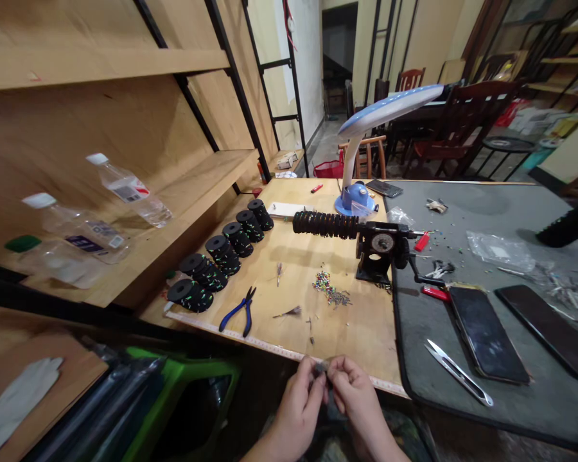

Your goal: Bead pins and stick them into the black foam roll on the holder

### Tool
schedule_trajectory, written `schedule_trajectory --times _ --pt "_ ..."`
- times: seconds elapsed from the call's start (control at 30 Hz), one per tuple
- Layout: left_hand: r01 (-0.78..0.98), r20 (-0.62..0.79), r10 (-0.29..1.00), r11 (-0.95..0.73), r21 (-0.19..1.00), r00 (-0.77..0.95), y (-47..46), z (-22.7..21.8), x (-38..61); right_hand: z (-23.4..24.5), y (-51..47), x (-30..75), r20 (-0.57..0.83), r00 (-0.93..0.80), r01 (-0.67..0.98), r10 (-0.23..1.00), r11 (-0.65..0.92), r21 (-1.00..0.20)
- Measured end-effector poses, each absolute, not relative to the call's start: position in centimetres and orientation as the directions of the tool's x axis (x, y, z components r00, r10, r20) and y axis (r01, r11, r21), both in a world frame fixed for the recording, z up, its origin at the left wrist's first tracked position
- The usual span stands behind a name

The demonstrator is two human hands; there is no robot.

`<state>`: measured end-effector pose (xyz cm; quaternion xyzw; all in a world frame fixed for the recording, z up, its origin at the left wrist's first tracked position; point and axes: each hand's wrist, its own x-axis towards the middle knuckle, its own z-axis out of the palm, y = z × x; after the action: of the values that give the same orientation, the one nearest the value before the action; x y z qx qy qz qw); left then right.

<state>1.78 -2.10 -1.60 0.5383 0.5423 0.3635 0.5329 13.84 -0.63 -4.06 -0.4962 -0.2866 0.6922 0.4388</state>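
At the table's front edge, my left hand (299, 398) and my right hand (354, 388) meet with fingertips pinched together. A small greyish thing (320, 367) shows between them, too small and covered to name. Just beyond lie small dark bits (311, 340) and a thin stem with a feathery tuft (289, 312). A similar tufted piece (279, 274) rests farther back. Coloured beads (322, 282) are heaped beside small grey metal-looking pieces (340, 298). Blue-handled pliers (241, 314) lie open to the left.
Black spools (216, 250) line the left side. A hand-cranked device (378, 247) carries a row of black discs (325, 224). Behind it stands a blue desk lamp (356, 192). On the grey mat (414, 346) are thread snips (457, 372) and phones (489, 333). Bottles (130, 189) occupy the left shelf.
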Motion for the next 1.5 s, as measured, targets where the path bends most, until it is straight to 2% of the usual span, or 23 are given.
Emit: schedule_trajectory --times 0.13,0.23,0.6,0.8,0.93,1.1,1.23,1.5 --pt "0.202 -0.178 0.965 0.138 0.970 0.192 -2.2 -1.6 1.7 -4.1 -0.5 14.0 -0.485 -0.084 -0.437 0.871 -0.469 -0.767" --pt "0.136 -0.219 0.953 0.193 0.972 0.209 -2.1 -1.2 1.7 -4.0 -0.5 14.0 -0.478 -0.074 -0.460 0.875 -0.456 -0.762" --pt "-0.190 -0.393 0.904 0.421 0.887 0.165 -1.7 -1.1 2.2 -4.0 -1.0 14.2 -0.377 -0.077 -0.332 0.923 -0.380 -0.863" --pt "-0.111 -0.290 0.954 0.298 0.948 0.078 -1.4 -0.9 2.2 -3.5 -0.8 13.7 -0.366 -0.114 -0.361 0.924 -0.381 -0.851" --pt "-0.006 -0.274 0.960 0.275 0.961 0.057 -0.9 -0.7 2.0 -3.0 -0.5 14.0 -0.331 -0.146 -0.367 0.932 -0.362 -0.857" --pt "-0.006 -0.245 0.967 0.246 0.969 0.071 -0.4 0.2 1.2 -2.4 -0.2 15.1 -0.267 -0.233 -0.194 0.935 -0.314 -0.929" --pt "0.062 -0.172 0.985 0.170 0.983 0.020 -0.1 0.5 0.6 -2.0 -0.2 15.0 -0.236 -0.286 -0.030 0.929 -0.255 -0.966" --pt "0.110 -0.033 0.978 0.057 0.992 -0.206 0.2 -0.1 0.3 -2.0 -0.8 14.5 -0.177 -0.247 0.046 0.953 -0.171 -0.984"
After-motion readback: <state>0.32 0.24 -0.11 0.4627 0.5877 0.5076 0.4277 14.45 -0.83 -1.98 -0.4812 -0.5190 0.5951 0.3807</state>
